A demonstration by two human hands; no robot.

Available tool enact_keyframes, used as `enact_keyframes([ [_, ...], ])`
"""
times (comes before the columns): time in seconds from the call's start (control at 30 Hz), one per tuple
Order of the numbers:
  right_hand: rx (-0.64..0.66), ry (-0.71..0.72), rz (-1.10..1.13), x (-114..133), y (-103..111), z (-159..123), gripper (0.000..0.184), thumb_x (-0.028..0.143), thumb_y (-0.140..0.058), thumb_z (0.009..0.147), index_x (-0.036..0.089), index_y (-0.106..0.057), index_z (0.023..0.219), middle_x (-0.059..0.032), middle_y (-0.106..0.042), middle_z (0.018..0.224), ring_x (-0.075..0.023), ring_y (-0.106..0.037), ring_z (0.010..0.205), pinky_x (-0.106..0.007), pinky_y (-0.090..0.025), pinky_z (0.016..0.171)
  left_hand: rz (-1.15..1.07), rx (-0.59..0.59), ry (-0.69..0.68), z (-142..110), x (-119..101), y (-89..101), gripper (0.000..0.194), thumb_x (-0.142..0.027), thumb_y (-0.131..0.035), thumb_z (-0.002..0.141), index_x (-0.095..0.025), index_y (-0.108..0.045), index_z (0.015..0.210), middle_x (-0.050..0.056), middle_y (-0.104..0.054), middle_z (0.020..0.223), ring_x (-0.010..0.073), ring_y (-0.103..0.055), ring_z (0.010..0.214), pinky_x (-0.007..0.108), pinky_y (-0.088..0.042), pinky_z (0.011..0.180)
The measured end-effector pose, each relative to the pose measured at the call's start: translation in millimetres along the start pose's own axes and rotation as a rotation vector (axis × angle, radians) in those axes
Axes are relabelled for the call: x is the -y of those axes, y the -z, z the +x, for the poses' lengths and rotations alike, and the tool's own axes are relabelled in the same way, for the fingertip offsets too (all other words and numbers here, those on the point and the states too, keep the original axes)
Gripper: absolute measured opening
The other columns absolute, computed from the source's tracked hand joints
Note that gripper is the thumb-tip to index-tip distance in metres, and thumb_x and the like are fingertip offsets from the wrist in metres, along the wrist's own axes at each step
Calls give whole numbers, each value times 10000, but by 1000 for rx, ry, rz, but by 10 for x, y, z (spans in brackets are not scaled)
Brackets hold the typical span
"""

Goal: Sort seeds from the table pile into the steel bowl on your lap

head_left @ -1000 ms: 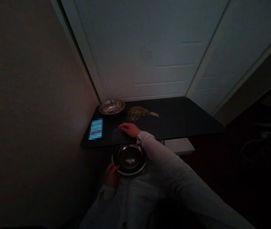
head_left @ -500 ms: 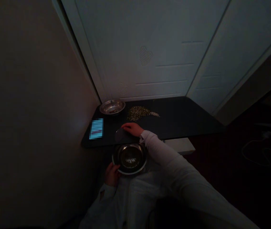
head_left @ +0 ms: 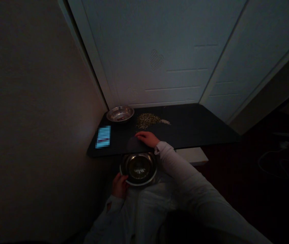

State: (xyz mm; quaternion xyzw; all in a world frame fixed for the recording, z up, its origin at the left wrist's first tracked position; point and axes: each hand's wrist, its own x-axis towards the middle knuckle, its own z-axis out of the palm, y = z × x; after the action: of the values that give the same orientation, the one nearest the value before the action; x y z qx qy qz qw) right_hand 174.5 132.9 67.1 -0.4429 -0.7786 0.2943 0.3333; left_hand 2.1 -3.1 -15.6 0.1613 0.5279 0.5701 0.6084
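On the left of the table (head_left: 192, 127), a metal bowl (head_left: 114, 118) stood behind a blurred blue item (head_left: 103, 137). The left hand (head_left: 119, 185) had its fingers closed on the near-left rim of a second bowl (head_left: 140, 184), grains inside, just below the table's front edge; gripped off-centre, it could have tipped under a knock. The fingers of the right hand (head_left: 148, 139) pinched a thin sheet (head_left: 132, 144) near that edge, where a slip might have hit the rim. Behind lay loose grains (head_left: 147, 120), likely to scatter under a brushing sleeve.
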Motion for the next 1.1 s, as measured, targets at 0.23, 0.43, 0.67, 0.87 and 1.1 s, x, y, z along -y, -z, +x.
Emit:
enact_keyframes([
  [0.23,-9,-26,-128,45,-10,-57,248,255,-412,755,205,-574,935,-6,-601,921,-124,-527,850,-255,-380,775,-28,-5,18,2,0,4,245,-121,-608,439,-161,-566,677,-41,-584,499,106,-529,460,215,-362,437],
  [0.43,-6,-52,-177,98,-6,-108,244,267,-414,749,220,-578,925,-5,-606,887,-128,-532,811,-252,-383,738,17,-28,10,-28,-36,-29,243,-121,-598,425,-158,-573,664,-27,-603,554,116,-541,489,223,-364,449],
  [0.67,14,-81,-156,115,-3,-140,228,280,-444,717,205,-589,875,6,-598,744,-101,-511,665,-214,-368,619,18,-48,31,-55,-71,-62,218,-120,-590,420,-166,-559,631,-49,-563,477,98,-507,431,206,-331,411],
  [0.87,50,-106,-89,144,27,-144,182,241,-476,672,182,-593,798,22,-560,658,-78,-478,601,-194,-337,563,-29,-50,48,-59,-73,-74,206,-100,-585,424,-164,-565,618,-36,-589,512,110,-537,475,224,-380,460],
  [1.1,64,-132,-13,149,40,-148,162,227,-478,656,163,-586,759,30,-526,607,-74,-457,569,-195,-335,553,-37,-10,2,-41,-35,-41,243,-100,-594,442,-163,-584,676,-40,-589,508,103,-535,470,217,-380,462],
])
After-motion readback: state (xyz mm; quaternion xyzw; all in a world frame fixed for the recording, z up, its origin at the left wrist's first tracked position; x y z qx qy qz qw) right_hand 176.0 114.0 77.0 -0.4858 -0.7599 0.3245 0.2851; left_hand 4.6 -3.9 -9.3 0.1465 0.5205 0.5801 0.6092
